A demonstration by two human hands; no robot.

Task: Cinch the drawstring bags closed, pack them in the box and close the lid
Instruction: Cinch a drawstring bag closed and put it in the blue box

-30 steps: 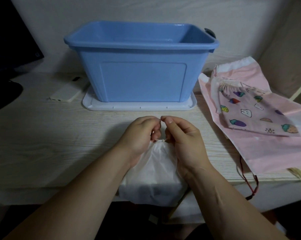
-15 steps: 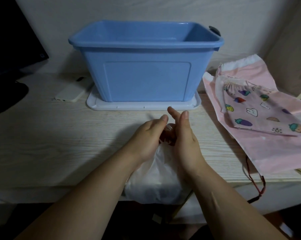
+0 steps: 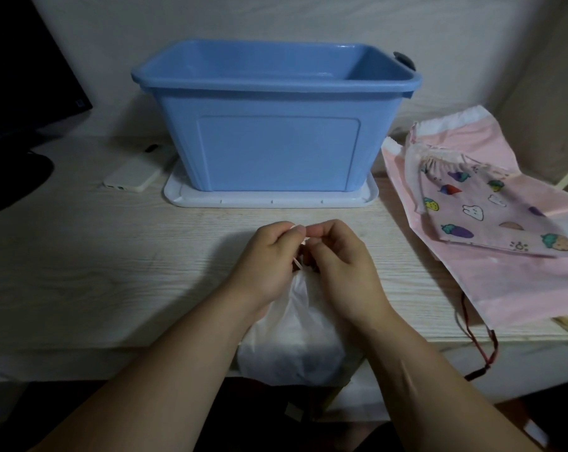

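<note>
**Both hands pinched at the neck of the white bag**

Head view: I see my left hand (image 3: 269, 259) and right hand (image 3: 338, 265) knuckle to knuckle, fingers curled in and thumbs meeting forefingers. Between them they pinch the drawstring (image 3: 297, 264), a thin pale cord that shows only in the gap between the two hands. The rest of it is hidden under the fingers, so I cannot tell how much cord each hand holds.

The white drawstring bag (image 3: 295, 347) lies directly below the grip. Its gathered neck comes up into the fingers and its body runs back under my wrists, hanging over the near edge of the table (image 3: 96, 256).

Straight ahead of the grip, apart from it, stands the blue box (image 3: 276, 151), open at the top. It sits on its white lid (image 3: 269, 201), which lies flat on the table.

To the right of the grip lies a large pink bag (image 3: 504, 282) with a printed pouch (image 3: 491, 216) on top of it. A dark red cord (image 3: 481, 340) dangles over the table edge there.

Ahead and to the left of the grip, a phone (image 3: 135, 174) lies just beside the lid.
</note>
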